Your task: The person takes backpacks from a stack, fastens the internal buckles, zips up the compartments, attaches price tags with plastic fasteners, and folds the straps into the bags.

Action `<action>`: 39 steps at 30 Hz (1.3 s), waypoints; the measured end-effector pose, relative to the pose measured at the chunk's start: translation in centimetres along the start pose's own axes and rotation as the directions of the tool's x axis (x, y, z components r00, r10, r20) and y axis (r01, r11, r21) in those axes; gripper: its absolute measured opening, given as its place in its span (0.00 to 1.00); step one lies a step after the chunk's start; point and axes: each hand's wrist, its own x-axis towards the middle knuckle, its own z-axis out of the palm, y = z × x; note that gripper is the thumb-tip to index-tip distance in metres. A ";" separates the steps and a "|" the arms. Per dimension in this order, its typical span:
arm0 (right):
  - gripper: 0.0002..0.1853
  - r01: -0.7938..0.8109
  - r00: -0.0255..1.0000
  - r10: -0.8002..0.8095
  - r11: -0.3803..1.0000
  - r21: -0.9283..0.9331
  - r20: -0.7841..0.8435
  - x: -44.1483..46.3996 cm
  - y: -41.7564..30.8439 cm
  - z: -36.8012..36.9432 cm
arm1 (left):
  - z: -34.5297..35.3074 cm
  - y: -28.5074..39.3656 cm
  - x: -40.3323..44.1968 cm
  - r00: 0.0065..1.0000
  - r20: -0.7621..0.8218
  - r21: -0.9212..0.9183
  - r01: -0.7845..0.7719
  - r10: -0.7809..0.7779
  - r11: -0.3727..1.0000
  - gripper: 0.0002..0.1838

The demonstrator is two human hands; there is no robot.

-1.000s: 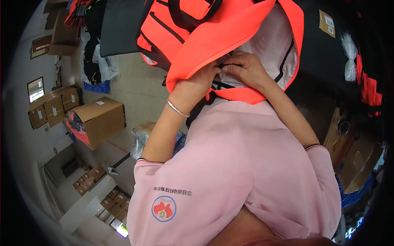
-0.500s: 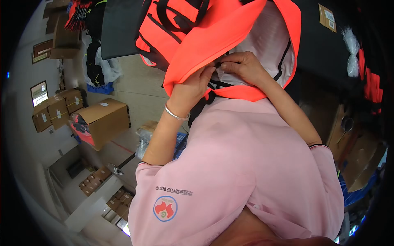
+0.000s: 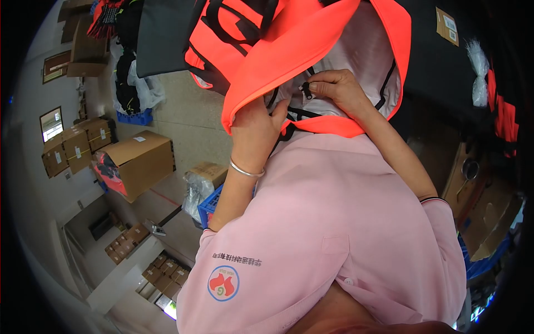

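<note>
A bright orange-red bag [image 3: 295, 61] with black trim lies with its mouth spread, showing a pale grey lining [image 3: 356, 61]. My right hand [image 3: 339, 92] is inside the mouth, thumb and finger pinched on a black zipper pull [image 3: 306, 90]. At the near left of the opening, my left hand [image 3: 257, 119] reaches under the orange flap. Its thumb stands apart, and the other fingers are mostly hidden by the fabric. Black tape edges run along the lining beside both hands.
The bag rests on a dark table [image 3: 428, 83], with a bundle of clear plastic [image 3: 477, 72] and a labelled brown packet [image 3: 446, 26] at the right. An open carton [image 3: 144, 167] and a blue crate [image 3: 208, 206] stand on the floor to the left.
My hands, close together before at the zipper, are now apart. The left has moved left and down under the flap, and the right has lifted slightly, showing the zipper pull.
</note>
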 end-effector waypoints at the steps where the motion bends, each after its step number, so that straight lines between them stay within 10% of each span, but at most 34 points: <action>1: 0.10 -0.004 1.000 0.004 1.000 0.024 -0.009 0.0 0.1 0.0 | 0.0 0.0 -0.3 1.000 -0.002 -0.001 0.004 -0.004 1.000 0.24; 13: 0.11 -0.020 1.000 0.018 0.995 0.095 0.017 -0.4 -0.8 0.3 | 0.2 -0.2 -0.8 0.987 -0.159 -0.139 -0.018 -0.004 0.990 0.20; 18: 0.12 -0.003 1.000 0.000 0.988 0.156 0.021 -0.4 -0.9 0.1 | -0.3 -1.1 -0.9 0.962 0.019 -0.309 0.266 -0.273 0.913 0.15; 30: 0.11 -0.014 0.993 0.018 0.999 -0.039 0.113 -3.2 -5.8 3.2 | -1.7 1.4 2.0 0.953 -0.237 -0.535 0.032 -0.187 0.844 0.10; 33: 0.10 -0.141 0.989 0.146 0.934 0.329 0.007 -3.4 -3.6 3.3 | -0.1 0.3 0.8 0.982 -0.156 -0.479 0.014 -0.101 0.878 0.08; 39: 0.10 -0.105 0.994 0.109 0.925 0.366 0.011 -3.8 -3.2 3.3 | 0.8 -0.1 -0.7 0.993 -0.061 -0.397 0.073 -0.106 0.915 0.09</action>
